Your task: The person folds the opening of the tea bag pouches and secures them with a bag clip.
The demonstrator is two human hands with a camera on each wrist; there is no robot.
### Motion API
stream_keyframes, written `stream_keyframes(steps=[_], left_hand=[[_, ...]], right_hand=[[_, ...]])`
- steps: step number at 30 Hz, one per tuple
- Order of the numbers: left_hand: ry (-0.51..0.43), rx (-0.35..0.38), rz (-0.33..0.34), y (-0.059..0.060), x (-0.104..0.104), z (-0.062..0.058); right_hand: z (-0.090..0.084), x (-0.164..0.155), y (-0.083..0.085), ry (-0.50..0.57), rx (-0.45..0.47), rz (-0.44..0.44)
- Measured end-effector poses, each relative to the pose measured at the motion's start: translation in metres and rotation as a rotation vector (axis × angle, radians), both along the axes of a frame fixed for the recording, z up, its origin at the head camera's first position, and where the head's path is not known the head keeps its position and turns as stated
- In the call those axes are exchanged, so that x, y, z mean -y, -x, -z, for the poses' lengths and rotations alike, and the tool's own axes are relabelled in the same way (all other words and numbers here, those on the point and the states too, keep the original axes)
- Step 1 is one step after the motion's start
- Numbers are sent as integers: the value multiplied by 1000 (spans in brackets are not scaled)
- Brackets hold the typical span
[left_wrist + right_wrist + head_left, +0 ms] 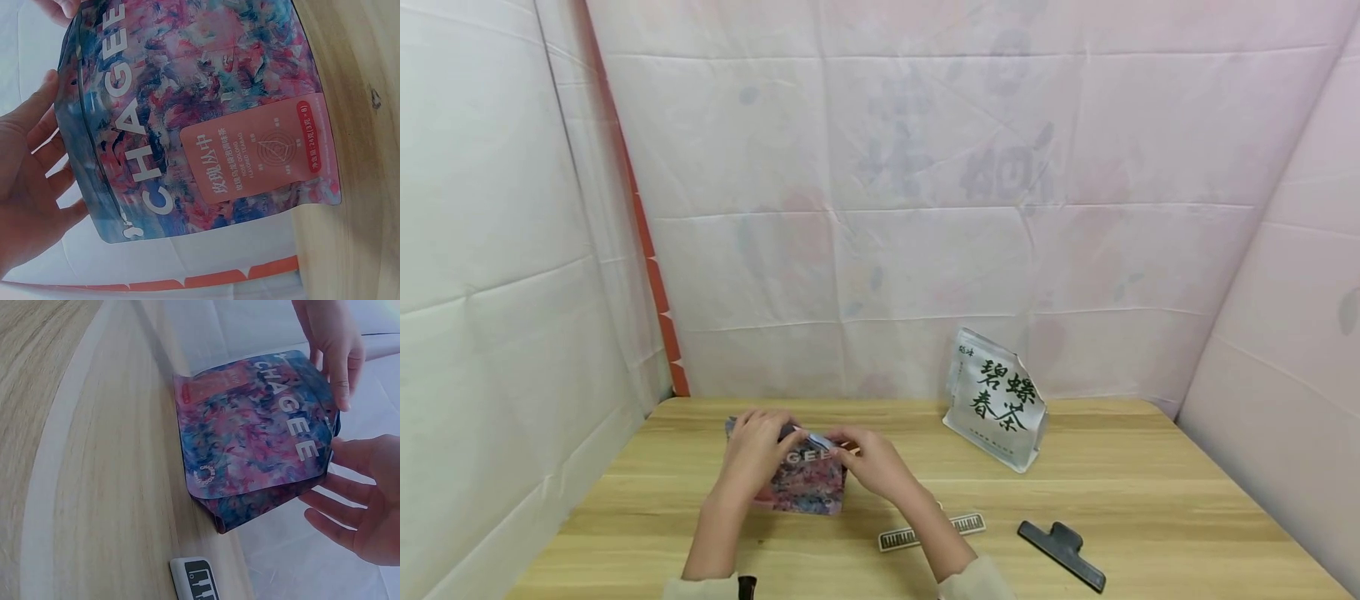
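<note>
A pink and blue CHAGEE tea pouch (805,487) stands upright on the wooden table, left of centre. My left hand (756,450) pinches its top edge near the left corner, thumb in front and fingers behind. At the right part of that edge, my right hand (874,463) holds on with thumb and fingers. The left wrist view shows the pouch front (206,69) close up, with a pink label. In the right wrist view its folded side is visible, and both hands meet the top rim. What lies inside the pouch is hidden.
A silver tea bag (996,400) with dark characters stands at the back right. Near my right forearm lies a white strip with a piano-key pattern (968,523), partly covered by the arm. Farther right is a black bag clip (1063,555). White cloth (925,267) surrounds the table.
</note>
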State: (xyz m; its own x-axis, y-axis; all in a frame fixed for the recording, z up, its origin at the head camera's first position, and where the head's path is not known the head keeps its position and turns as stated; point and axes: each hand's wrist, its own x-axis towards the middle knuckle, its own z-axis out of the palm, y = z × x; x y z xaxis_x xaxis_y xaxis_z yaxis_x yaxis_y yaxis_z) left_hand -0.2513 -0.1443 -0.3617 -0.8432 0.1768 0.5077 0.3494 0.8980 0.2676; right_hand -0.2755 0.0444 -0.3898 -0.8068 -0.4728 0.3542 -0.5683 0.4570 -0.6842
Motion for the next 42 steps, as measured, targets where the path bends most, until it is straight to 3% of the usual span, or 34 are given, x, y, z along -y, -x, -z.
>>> stream_keyframes(steps=[28, 42], left_hand=[[4, 44, 48, -6, -13, -5], [-3, 3, 71, -6, -15, -2]], right_hand=[[-5, -17, -1, -63, 26, -60], [0, -17, 0, -65, -4, -52]])
